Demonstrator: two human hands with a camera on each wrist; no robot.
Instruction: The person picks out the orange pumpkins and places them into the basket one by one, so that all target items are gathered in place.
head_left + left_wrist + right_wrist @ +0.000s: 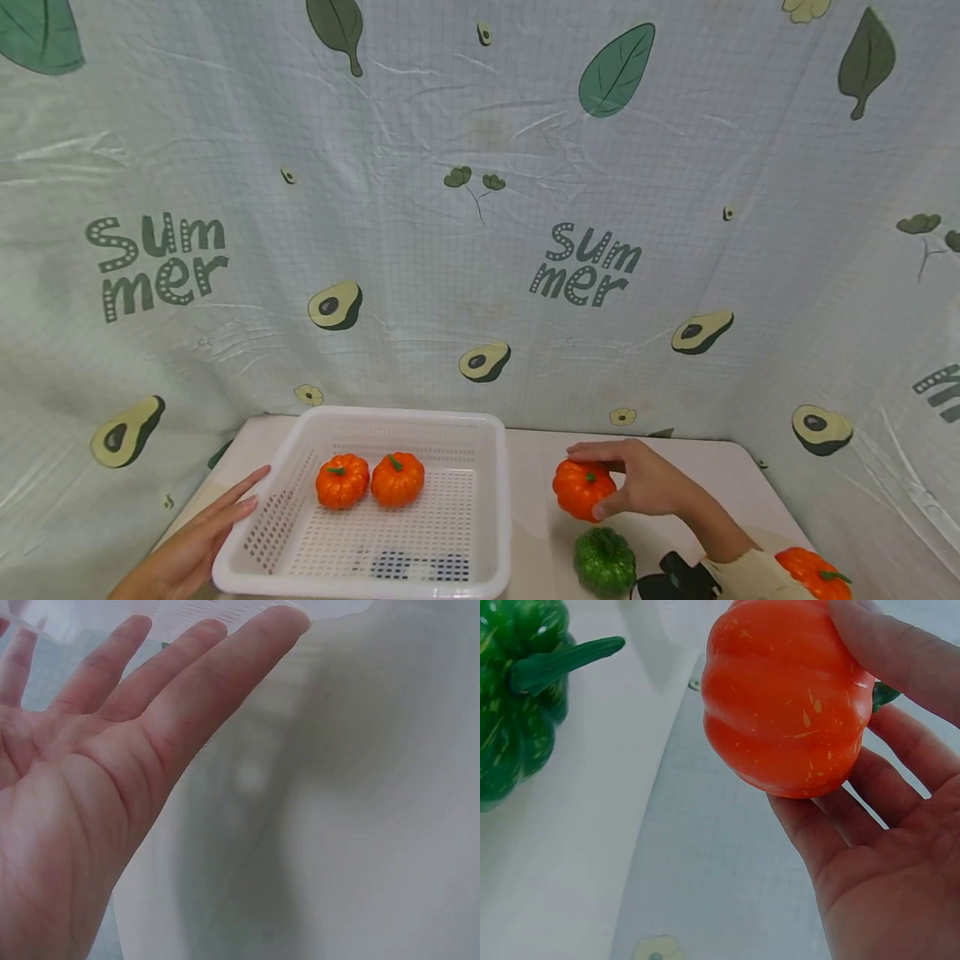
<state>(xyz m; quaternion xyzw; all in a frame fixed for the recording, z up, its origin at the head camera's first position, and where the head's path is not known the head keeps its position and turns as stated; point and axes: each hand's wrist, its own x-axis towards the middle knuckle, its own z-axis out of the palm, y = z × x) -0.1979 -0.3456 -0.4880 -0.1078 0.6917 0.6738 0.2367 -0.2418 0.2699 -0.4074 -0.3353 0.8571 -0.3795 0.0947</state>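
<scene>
My right hand (647, 479) grips a small orange pumpkin (581, 490) between thumb and fingers, to the right of the white plastic basket (504, 500). Its glossy ribbed side and part of the green stem show in the right wrist view, where the thumb lies across one side of the pumpkin (787, 697). Two more orange pumpkins (342, 482) sit side by side inside the basket, towards its back left. My left hand (197, 542) has its fingers extended against the basket's left side; in the left wrist view the fingertips (281, 621) meet the basket edge.
A green pumpkin (604, 562) rests on the white table (540, 467) just in front of the held one. Another orange pumpkin (813, 573) lies at the far right, partly behind the right sleeve (757, 577). A printed curtain (420, 250) hangs behind the table.
</scene>
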